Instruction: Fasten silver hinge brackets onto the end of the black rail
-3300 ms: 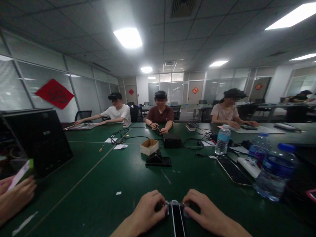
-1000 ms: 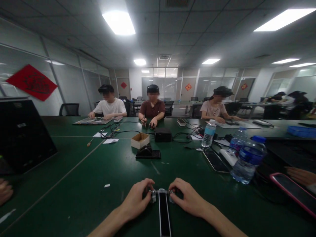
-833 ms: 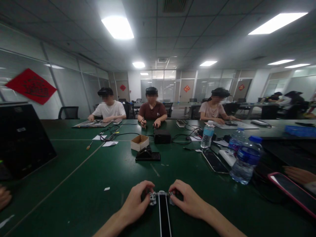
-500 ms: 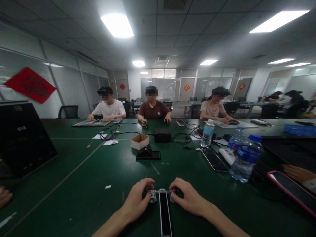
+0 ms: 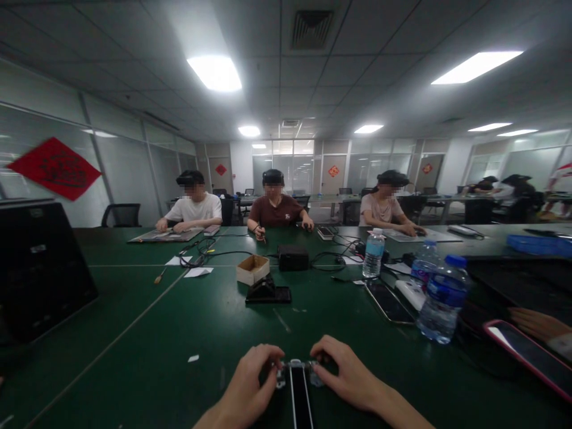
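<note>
A long narrow bar (image 5: 301, 399) with a black face and pale metal edges lies in front of me, its near end cut off by the bottom of the head view. Small silvery metal fittings stand out on both sides of its far end. My left hand (image 5: 255, 378) pinches the left fitting (image 5: 281, 379) between thumb and fingers. On the other side, my right hand (image 5: 346, 370) has its thumb and fingers closed on the right fitting (image 5: 315, 375), which they partly cover.
Ahead stand an open cardboard box (image 5: 252, 271), a black stand (image 5: 268, 293) and a black box (image 5: 293, 257) among cables. To the right are a phone (image 5: 388, 301), water bottles (image 5: 442, 304) and a red-edged phone (image 5: 527, 357) near another person's hand (image 5: 543, 325). Several people sit opposite.
The view has tilted up slightly, so the table and my hands appear lower. Both hands stay at the fittings. Another person's hand at the far left has almost left the view.
</note>
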`<state>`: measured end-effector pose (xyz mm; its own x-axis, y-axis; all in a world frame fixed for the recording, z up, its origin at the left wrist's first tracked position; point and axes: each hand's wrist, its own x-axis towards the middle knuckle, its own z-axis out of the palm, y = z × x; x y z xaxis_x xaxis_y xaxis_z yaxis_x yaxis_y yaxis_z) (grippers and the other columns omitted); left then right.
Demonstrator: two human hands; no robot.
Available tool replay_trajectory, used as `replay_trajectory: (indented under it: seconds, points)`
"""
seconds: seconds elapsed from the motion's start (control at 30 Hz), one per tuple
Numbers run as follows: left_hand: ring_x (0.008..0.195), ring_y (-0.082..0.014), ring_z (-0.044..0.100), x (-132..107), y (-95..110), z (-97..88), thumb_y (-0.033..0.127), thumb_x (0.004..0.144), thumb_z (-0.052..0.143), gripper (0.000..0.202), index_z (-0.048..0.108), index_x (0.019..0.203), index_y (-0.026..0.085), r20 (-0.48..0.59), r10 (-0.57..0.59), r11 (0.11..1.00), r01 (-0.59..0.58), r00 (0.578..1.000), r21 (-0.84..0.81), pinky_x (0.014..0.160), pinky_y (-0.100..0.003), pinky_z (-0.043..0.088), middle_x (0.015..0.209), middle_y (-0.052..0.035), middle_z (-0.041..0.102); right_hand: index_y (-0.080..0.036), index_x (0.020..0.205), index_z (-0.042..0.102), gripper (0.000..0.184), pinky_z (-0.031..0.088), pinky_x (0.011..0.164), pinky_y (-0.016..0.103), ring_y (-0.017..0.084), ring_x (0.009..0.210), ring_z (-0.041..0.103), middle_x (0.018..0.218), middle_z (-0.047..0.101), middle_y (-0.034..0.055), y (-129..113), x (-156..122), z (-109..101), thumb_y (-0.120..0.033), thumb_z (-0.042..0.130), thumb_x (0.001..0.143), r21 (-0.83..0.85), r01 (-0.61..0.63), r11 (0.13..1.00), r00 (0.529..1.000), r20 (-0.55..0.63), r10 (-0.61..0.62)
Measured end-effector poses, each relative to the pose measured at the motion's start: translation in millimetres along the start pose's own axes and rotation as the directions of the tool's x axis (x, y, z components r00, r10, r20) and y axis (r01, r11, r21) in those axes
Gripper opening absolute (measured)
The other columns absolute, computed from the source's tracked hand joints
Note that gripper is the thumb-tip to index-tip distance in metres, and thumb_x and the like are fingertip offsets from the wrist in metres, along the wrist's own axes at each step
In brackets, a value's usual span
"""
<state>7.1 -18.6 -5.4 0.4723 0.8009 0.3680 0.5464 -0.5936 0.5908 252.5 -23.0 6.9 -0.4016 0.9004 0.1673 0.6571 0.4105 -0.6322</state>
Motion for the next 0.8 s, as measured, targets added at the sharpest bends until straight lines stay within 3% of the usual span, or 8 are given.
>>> replay_trajectory:
  seconds: [0.17, 0.27, 0.37, 0.5, 0.63, 0.8]
  points:
    - [0.084, -0.0208, 0.062, 0, 0, -0.9, 0.01, 0.083, 0.048, 0.03, 0.057, 0.11, 0.018, -0.003, -0.037, 0.998, 0.037, 0.999, 0.052, 0.078, -0.034, 0.048, 0.096, -0.0059, 0.067, -0.018, 0.095, 0.059, 0.013, 0.044, 0.075, 0.027, 0.017, 0.086, 0.057, 0.096, 0.061, 0.0055, -18, -6, -12, -0.024, 0.052, 0.085, -0.054, -0.068, 0.996, 0.997, -0.023, 0.067]
    - [0.082, -0.0201, 0.062, -2, -1, -1.0, 0.011, 0.084, 0.048, 0.024, 0.059, 0.104, 0.019, -0.003, 0.025, 0.999, -0.025, 1.0, 0.034, 0.075, -0.031, 0.049, 0.091, -0.0045, 0.067, -0.019, 0.086, 0.058, 0.012, 0.043, 0.069, 0.026, 0.017, 0.079, 0.058, 0.089, 0.063, 0.0047, -38, -9, -12, -0.027, 0.05, 0.087, -0.14, -0.149, 0.979, 0.989, -0.002, 0.15]
    - [0.08, -0.0192, 0.062, -3, -1, -0.9, 0.012, 0.086, 0.046, 0.021, 0.059, 0.1, 0.018, -0.052, 0.096, 0.995, -0.095, 0.994, 0.012, 0.073, -0.029, 0.049, 0.087, -0.0046, 0.066, -0.02, 0.087, 0.056, 0.017, 0.043, 0.065, 0.027, 0.019, 0.075, 0.061, 0.086, 0.065, 0.0048, -56, -9, 1, -0.035, 0.049, 0.087, -0.226, -0.184, 0.957, 0.977, 0.06, 0.202]
    - [0.079, -0.0195, 0.061, -3, -1, -2.2, 0.013, 0.085, 0.045, 0.021, 0.059, 0.099, 0.018, -0.063, 0.109, 0.994, -0.107, 0.992, 0.035, 0.072, -0.03, 0.048, 0.087, -0.0058, 0.066, -0.018, 0.105, 0.054, 0.033, 0.045, 0.067, 0.03, 0.025, 0.083, 0.065, 0.098, 0.067, 0.0105, -71, -4, 25, -0.042, 0.053, 0.082, -0.341, -0.189, 0.921, 0.964, 0.116, 0.241]
    - [0.081, -0.0202, 0.061, 0, -2, -5.7, 0.014, 0.085, 0.043, 0.021, 0.059, 0.099, 0.017, -0.054, 0.085, 0.995, -0.081, 0.995, 0.062, 0.074, -0.031, 0.048, 0.088, -0.0069, 0.066, -0.015, 0.113, 0.054, 0.036, 0.047, 0.073, 0.034, 0.029, 0.091, 0.065, 0.102, 0.067, 0.0154, -76, 4, 35, -0.031, 0.05, 0.081, -0.428, -0.218, 0.877, 0.954, 0.095, 0.283]
    - [0.081, -0.0204, 0.06, 0, -2, -7.5, 0.013, 0.086, 0.042, 0.022, 0.059, 0.099, 0.018, -0.012, 0.082, 0.992, -0.08, 0.997, 0.098, 0.075, -0.032, 0.047, 0.088, -0.0063, 0.066, -0.013, 0.111, 0.055, 0.034, 0.048, 0.074, 0.039, 0.032, 0.094, 0.065, 0.102, 0.067, 0.017, -56, 14, 18, -0.023, 0.049, 0.079, -0.481, -0.304, 0.822, 0.934, 0.022, 0.358]
